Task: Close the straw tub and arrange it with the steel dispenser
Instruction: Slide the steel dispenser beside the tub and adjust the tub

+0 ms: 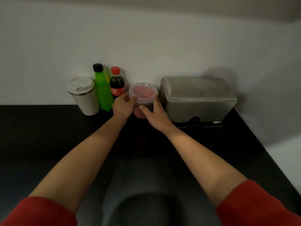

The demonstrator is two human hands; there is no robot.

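A clear plastic tub (143,110) full of red straws stands near the back of the black counter, just left of the steel dispenser (197,98). A clear round lid (142,92) lies tilted over the tub's mouth. My left hand (124,105) pinches the lid's left rim. My right hand (156,115) wraps the tub's right side, thumb across its front. The tub's lower part is hidden by both hands.
A white travel cup (83,95), a green bottle (103,90) and a cola bottle (117,84) stand in a row left of the tub against the white wall. The black counter (48,136) ends at a slanting right edge beyond the dispenser.
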